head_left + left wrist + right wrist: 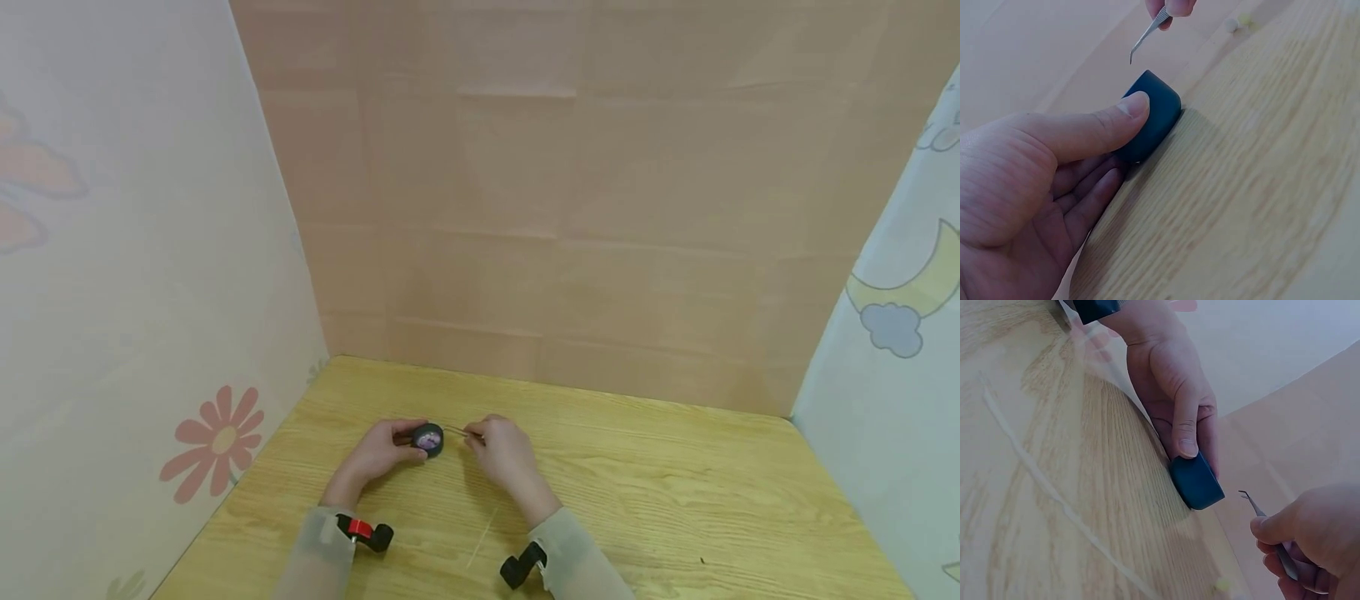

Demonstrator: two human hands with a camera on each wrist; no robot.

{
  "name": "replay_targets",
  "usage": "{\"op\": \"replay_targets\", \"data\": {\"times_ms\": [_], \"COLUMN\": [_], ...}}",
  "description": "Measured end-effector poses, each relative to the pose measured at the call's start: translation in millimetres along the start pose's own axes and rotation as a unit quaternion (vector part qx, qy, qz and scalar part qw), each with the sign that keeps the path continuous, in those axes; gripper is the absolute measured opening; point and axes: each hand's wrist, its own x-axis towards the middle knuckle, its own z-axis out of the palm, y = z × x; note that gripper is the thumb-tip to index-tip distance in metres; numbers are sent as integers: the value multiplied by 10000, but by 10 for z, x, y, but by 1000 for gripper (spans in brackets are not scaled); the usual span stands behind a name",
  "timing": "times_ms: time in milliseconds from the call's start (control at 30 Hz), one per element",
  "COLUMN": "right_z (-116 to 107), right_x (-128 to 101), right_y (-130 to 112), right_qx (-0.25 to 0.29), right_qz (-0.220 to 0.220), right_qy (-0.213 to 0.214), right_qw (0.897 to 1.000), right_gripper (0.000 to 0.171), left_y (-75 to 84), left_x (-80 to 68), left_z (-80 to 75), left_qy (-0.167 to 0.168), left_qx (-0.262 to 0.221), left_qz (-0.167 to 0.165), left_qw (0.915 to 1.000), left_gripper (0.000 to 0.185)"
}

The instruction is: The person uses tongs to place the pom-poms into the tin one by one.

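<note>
A: Steadying the round dark case (427, 439) on the wooden table (675, 500), the left hand (378, 454) clamps it, thumb (1094, 128) on top.

B: And the right hand (1319, 534) pinches curved tweezers (1266, 528), tip just beyond that grip.

A: My worry: a loosened thumb lets the case roll.

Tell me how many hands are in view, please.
2. The left hand grips a small dark round case on the wooden table; the right hand pinches curved-tip tweezers just beside it.
</note>
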Motion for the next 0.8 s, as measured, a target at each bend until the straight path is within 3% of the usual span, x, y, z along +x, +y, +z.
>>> {"op": "replay_targets", "data": {"times_ms": [400, 800], "right_z": [-218, -306], "right_x": [-10, -236], "right_y": [96, 342], "right_qx": [308, 149], "right_qz": [137, 168], "right_qy": [226, -24], "right_qw": [9992, 9997], "right_gripper": [14, 14], "left_y": [-2, 38], "left_x": [9, -29], "left_z": [15, -10], "left_qy": [-37, 43], "left_qx": [-154, -35], "left_qz": [-87, -116], "left_qw": [9998, 9999], "left_gripper": [59, 59]}}
